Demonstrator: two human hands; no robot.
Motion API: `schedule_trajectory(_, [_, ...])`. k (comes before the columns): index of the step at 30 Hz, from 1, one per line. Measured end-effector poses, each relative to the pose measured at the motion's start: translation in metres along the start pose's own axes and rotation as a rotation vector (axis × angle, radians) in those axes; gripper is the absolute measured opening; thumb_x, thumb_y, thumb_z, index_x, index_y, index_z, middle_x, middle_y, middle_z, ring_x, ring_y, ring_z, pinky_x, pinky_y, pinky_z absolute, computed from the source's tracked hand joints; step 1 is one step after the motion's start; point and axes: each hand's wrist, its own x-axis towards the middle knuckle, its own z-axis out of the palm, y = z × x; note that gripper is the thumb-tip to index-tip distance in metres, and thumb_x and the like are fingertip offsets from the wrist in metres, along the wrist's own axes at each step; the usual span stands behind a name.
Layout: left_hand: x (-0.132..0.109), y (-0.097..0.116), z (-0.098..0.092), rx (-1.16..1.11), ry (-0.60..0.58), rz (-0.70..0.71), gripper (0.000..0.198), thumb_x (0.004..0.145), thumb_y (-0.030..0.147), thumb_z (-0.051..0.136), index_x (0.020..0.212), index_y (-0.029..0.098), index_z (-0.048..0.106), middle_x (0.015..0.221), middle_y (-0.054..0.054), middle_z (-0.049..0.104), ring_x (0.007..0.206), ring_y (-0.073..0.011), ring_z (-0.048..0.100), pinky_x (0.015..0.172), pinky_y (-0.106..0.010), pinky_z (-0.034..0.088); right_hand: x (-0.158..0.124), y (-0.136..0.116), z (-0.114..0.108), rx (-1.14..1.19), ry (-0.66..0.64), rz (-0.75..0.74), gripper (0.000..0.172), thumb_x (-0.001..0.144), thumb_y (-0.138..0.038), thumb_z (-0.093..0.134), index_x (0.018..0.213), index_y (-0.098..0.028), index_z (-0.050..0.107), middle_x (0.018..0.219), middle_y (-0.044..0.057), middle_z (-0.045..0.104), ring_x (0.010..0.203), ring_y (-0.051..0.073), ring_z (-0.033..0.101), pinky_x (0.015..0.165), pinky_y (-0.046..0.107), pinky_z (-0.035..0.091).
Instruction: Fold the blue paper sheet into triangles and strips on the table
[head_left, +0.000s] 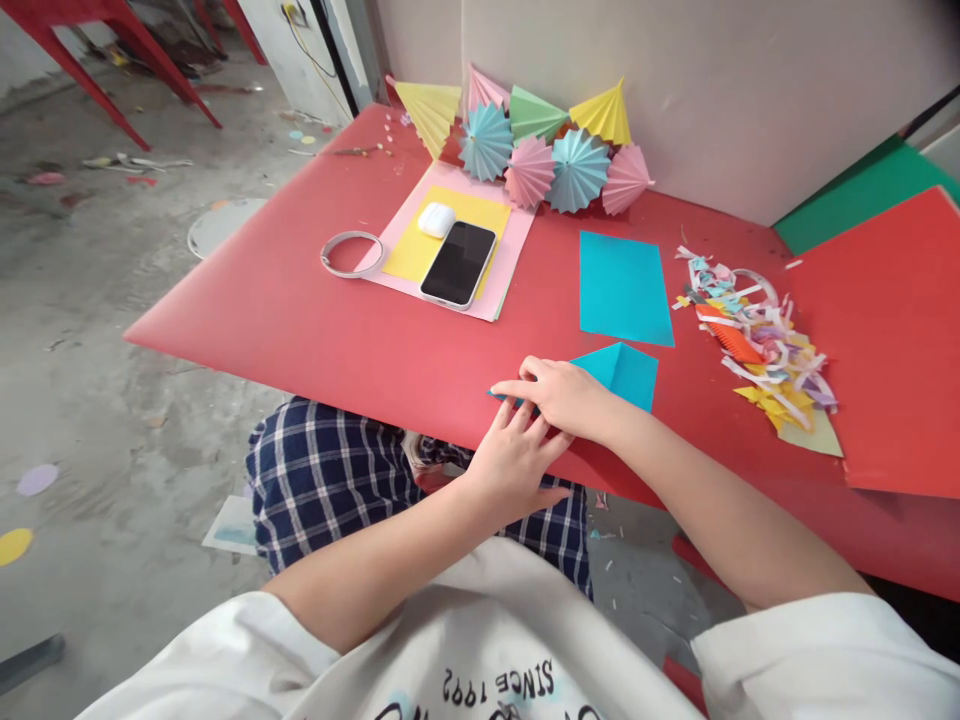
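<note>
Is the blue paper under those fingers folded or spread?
Folded: the blue paper shows a crease and a slanted upper edge.

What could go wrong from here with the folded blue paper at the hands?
The folded blue paper lies near the front edge of the table, so it might slip off if nudged.
The right hand hides part of it, so a crooked crease could go unnoticed.
The loose scraps to its right might scatter if the right arm swings outward.

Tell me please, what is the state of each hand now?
Left hand: open, fingers spread; no grip visible.
Right hand: over the folded blue paper, one finger extended; whether it grips the paper cannot be told.
</note>
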Motion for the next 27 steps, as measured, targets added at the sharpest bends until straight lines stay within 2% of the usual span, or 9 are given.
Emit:
schedule_trajectory(9, [-0.001, -0.001, 0.002, 0.006, -0.008, -0.002, 0.076, 0.076, 0.063, 0.045, 0.138, 0.02, 0.028, 0.141, -0.011, 0.032, 0.131, -0.0389, 0.017, 0.104, -0.058, 0.006, 0.007, -0.003, 0.009, 0.107, 0.063, 0.013, 0.03, 0.087, -0.041, 0.041, 0.112, -0.037, 0.056, 0.092, 0.003, 0.055, 0.069, 0.017, 0.049, 0.066, 0.03, 0.037])
schedule_trajectory(12, [-0.001, -0.001, 0.002, 0.002, -0.007, 0.001, 0.074, 0.077, 0.063, 0.044, 0.137, 0.022, 0.029, 0.141, -0.01, 0.032, 0.131, -0.0379, 0.018, 0.105, -0.056, 0.007, 0.004, 0.001, 0.009, 0.133, 0.094, -0.023, 0.034, 0.088, -0.032, 0.041, 0.12, -0.035, 0.051, 0.093, 0.004, 0.055, 0.073, 0.017, 0.05, 0.068, 0.03, 0.04])
schedule_trajectory(14, [-0.001, -0.001, 0.002, -0.007, -0.005, 0.001, 0.074, 0.077, 0.063, 0.045, 0.137, 0.023, 0.03, 0.141, -0.01, 0.032, 0.131, -0.037, 0.019, 0.105, -0.054, 0.01, -0.001, 0.005, 0.009, 0.16, 0.168, -0.041, 0.037, 0.089, -0.023, 0.038, 0.124, -0.03, 0.05, 0.094, 0.005, 0.055, 0.08, 0.018, 0.051, 0.072, 0.03, 0.042])
schedule_trajectory(17, [-0.002, -0.002, 0.003, -0.01, -0.007, 0.003, 0.074, 0.076, 0.063, 0.046, 0.136, 0.023, 0.03, 0.142, -0.012, 0.029, 0.132, -0.0365, 0.017, 0.105, -0.053, 0.013, -0.011, 0.012, 0.013, 0.178, 0.322, -0.015, 0.037, 0.088, -0.014, 0.034, 0.116, -0.022, 0.057, 0.094, 0.008, 0.056, 0.086, 0.018, 0.05, 0.077, 0.032, 0.043])
schedule_trajectory(21, [-0.002, -0.002, 0.005, -0.008, -0.001, 0.003, 0.073, 0.076, 0.063, 0.047, 0.135, 0.024, 0.031, 0.144, -0.013, 0.026, 0.133, -0.0364, 0.015, 0.104, -0.053, 0.015, -0.02, 0.022, 0.026, 0.136, 0.437, -0.035, 0.035, 0.087, -0.014, 0.036, 0.108, -0.024, 0.063, 0.095, 0.009, 0.056, 0.087, 0.019, 0.049, 0.079, 0.036, 0.042])
schedule_trajectory(24, [-0.002, -0.003, 0.005, -0.016, 0.01, -0.002, 0.073, 0.075, 0.062, 0.049, 0.135, 0.024, 0.031, 0.143, -0.013, 0.027, 0.132, -0.0367, 0.016, 0.104, -0.053, 0.016, -0.021, 0.026, 0.032, 0.126, 0.462, -0.045, 0.034, 0.089, -0.017, 0.037, 0.107, -0.026, 0.064, 0.095, 0.008, 0.055, 0.087, 0.019, 0.048, 0.079, 0.036, 0.042])
schedule_trajectory(27, [-0.002, -0.004, 0.005, -0.028, 0.022, -0.001, 0.072, 0.076, 0.062, 0.048, 0.134, 0.024, 0.033, 0.141, -0.012, 0.031, 0.131, -0.0365, 0.019, 0.104, -0.053, 0.017, -0.019, 0.024, 0.031, 0.064, 0.423, -0.035, 0.033, 0.089, -0.018, 0.038, 0.108, -0.029, 0.064, 0.096, 0.007, 0.054, 0.088, 0.019, 0.046, 0.08, 0.035, 0.04])
